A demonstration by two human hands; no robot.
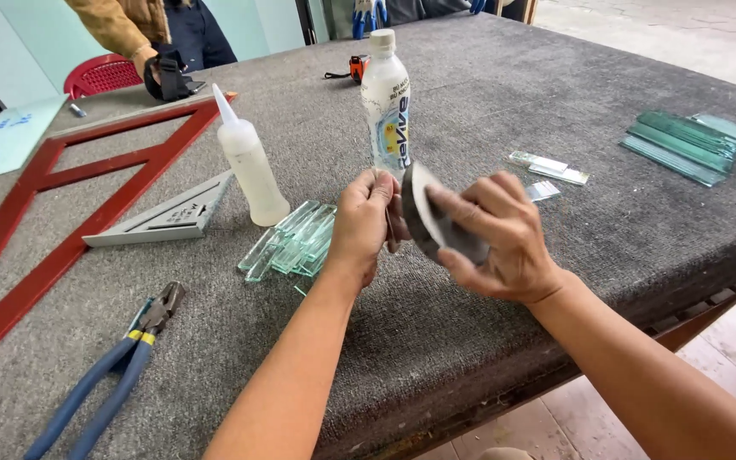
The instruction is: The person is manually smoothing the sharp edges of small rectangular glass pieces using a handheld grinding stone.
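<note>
My right hand [504,243] grips a grey sanding block [436,223]; my left hand [366,223], at nine o'clock, pinches a thin glass strip [388,223] against it, stacked glass strips [296,241] beyond.

Only one view is showing: the camera is sitting on the person's head, looking down and forward over the grey felt-covered table [555,94]. It is looking from close range, so both forearms are entering from the bottom edge and the hands are meeting near the middle of the frame. The table's near edge is running diagonally across the lower right, with tiled floor [726,358] showing beyond it. The table's far end and another person's sleeve [117,25] are reaching the upper left.
</note>
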